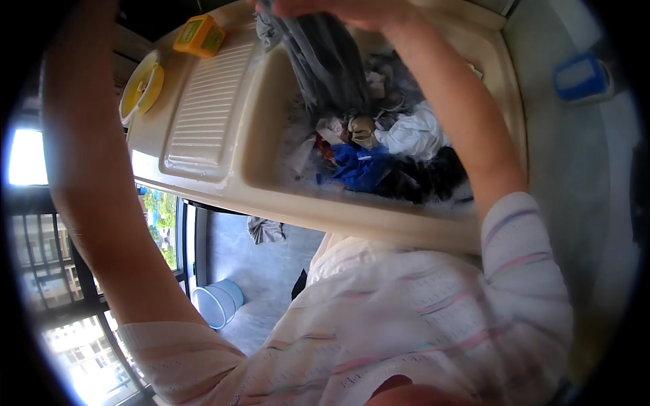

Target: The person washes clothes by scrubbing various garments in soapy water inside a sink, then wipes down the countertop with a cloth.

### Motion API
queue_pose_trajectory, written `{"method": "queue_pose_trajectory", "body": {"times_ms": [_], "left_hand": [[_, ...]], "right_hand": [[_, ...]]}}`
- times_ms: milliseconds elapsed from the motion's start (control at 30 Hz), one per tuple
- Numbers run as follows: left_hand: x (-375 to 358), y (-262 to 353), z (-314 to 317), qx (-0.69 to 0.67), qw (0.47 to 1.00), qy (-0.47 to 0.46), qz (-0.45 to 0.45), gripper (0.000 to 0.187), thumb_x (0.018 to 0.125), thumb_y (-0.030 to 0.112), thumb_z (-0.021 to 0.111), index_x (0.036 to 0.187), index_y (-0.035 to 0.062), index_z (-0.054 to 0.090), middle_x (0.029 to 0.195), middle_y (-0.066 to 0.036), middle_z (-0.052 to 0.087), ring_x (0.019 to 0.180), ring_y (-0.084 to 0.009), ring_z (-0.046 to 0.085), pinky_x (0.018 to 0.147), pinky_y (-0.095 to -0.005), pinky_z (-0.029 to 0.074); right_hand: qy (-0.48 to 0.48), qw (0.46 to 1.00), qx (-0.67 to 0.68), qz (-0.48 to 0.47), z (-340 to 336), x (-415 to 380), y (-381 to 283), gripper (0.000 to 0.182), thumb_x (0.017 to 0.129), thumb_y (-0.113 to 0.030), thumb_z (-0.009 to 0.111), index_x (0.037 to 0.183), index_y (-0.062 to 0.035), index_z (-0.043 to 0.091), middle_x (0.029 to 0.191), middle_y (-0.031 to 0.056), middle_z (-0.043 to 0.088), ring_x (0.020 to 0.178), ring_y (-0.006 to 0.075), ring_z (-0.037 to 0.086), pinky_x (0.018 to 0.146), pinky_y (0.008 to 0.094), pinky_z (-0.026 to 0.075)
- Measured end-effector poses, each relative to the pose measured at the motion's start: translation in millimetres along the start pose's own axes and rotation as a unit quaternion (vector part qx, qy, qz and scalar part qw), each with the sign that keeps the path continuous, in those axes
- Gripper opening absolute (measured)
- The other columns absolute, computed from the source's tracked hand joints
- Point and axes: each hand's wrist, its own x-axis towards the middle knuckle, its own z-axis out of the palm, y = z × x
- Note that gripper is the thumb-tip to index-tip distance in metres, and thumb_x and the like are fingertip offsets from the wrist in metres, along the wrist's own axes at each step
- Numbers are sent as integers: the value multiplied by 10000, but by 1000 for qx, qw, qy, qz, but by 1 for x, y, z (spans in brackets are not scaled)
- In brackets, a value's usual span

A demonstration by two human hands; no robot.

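At the top edge, my right hand (338, 8) is partly cut off, its fingers closed at the upper end of a wet grey garment (323, 57). The garment hangs down in folds into the basin of a beige laundry sink (252, 159). Around its lower end lie a blue cloth (362, 168), a white cloth (413, 132), black clothing (433, 177) and a small beige piece (363, 131), in sudsy water. My left arm rises along the left side and leaves the view at the top, so my left hand is out of sight.
Left of the basin is a ribbed washboard (203, 111). A yellow-orange container (200, 36) and a yellow-and-white basin (142, 86) stand beyond it. A light blue bucket (218, 303) and a striped cloth (265, 230) are on the floor. A blue-and-white object (581, 78) lies at right.
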Motion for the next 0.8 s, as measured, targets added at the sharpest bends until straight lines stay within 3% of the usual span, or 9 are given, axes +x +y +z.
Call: {"method": "queue_pose_trajectory", "body": {"times_ms": [133, 200, 400, 533, 567, 633, 700, 733, 800], "left_hand": [[-10, 6, -75, 100, 989, 109, 23, 156, 762, 96, 534, 878, 2, 579, 768, -64, 604, 607, -153, 588, 503, -226, 470], [-25, -3, -115, 166, 972, 167, 16, 164, 758, 102, 535, 888, 12, 579, 769, -58, 601, 620, -155, 586, 509, -227, 467], [-76, -50, -164, 387, 892, 233, 6, 194, 746, 120, 539, 918, 40, 582, 775, -40, 589, 658, -159, 580, 529, -228, 458], [-126, -134, -97, 195, 976, -18, -89, 217, 739, 132, 542, 939, 59, 584, 778, -28, 582, 684, -161, 576, 542, -229, 452], [-125, -136, -52, 314, 862, -176, -356, 196, 672, 99, 574, 859, 51, 609, 704, -43, 590, 635, -195, 574, 569, -304, 463], [-171, -227, -34, 432, 811, -211, -334, 241, 597, 115, 578, 824, 53, 630, 749, -135, 610, 724, -275, 596, 676, -355, 470], [-196, -282, -7, 484, 752, -286, -344, 420, 627, 206, 589, 1039, 125, 577, 1065, -178, 538, 946, -304, 536, 839, -381, 421], [-219, -323, 2, 456, 799, -277, -276, 537, 637, 242, 622, 1147, 132, 496, 1157, -188, 480, 1003, -358, 484, 855, -384, 408], [-224, -328, 41, 498, 709, -308, -393, 640, 678, 336, 593, 1258, 163, 386, 1276, -192, 348, 1099, -402, 392, 923, -394, 352]], "right_hand": [[25, 995, -83, 58, 21, -16, 85, 320, 726, -181, 608, 1012, -54, 547, 813, 40, 566, 728, 119, 534, 632, 260, 436], [17, 970, -106, 216, 25, -42, 136, 346, 632, -190, 653, 917, -2, 603, 812, 76, 617, 759, 151, 549, 725, 264, 414], [248, 927, -74, 271, 8, -95, 177, 362, 605, -136, 654, 936, 0, 603, 820, 57, 616, 722, 151, 540, 670, 258, 422], [254, 911, -174, 276, -18, -108, 226, 355, 618, -77, 573, 964, 0, 586, 813, 143, 619, 738, 219, 570, 686, 288, 434], [238, 881, -270, 306, -11, -108, 229, 341, 618, -85, 552, 948, -8, 589, 850, 205, 598, 800, 307, 577, 721, 326, 442], [223, 826, -380, 352, 13, -116, 241, 435, 658, -150, 545, 1078, -43, 513, 899, 219, 580, 871, 359, 548, 748, 399, 440], [196, 800, -419, 381, 43, -130, 262, 461, 706, -172, 521, 1150, -70, 453, 910, 219, 577, 877, 371, 544, 754, 431, 437], [170, 786, -440, 398, 52, -136, 272, 458, 730, -179, 508, 1170, -80, 430, 916, 218, 576, 876, 377, 544, 753, 442, 437], [107, 757, -380, 520, 53, -138, 273, 393, 770, -176, 472, 1154, -97, 438, 1003, 231, 535, 914, 390, 520, 755, 452, 427]]}}
